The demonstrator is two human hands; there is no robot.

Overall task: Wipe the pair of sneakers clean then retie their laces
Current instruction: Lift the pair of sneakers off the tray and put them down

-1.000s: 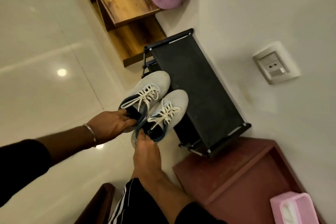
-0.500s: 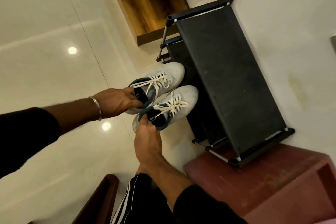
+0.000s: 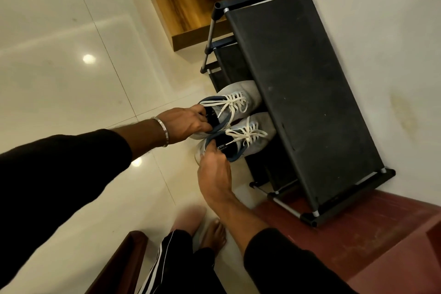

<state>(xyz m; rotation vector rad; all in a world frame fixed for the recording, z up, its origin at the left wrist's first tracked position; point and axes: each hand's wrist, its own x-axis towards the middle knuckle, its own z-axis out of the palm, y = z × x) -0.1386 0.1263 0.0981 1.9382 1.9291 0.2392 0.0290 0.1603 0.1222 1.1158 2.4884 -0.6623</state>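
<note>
Two light grey sneakers with white laces and dark blue collars sit side by side, toes tucked under the top shelf of a black shoe rack (image 3: 307, 93). My left hand (image 3: 183, 124) grips the heel collar of the far sneaker (image 3: 235, 105), fingers inside the opening. My right hand (image 3: 213, 169) pinches the heel collar of the near sneaker (image 3: 250, 136). Both pairs of laces are tied in bows. The toes of both shoes are hidden by the rack.
A wooden cabinet (image 3: 191, 0) stands beyond the rack. A dark red bench (image 3: 346, 241) lies at the lower right against the white wall. My bare foot (image 3: 214, 234) and a dark wooden furniture edge (image 3: 119, 267) are on the glossy tiled floor.
Both hands have carried the sneakers forward and down, so their toes now sit under the rack's top shelf. The camera has tilted down and moved closer.
</note>
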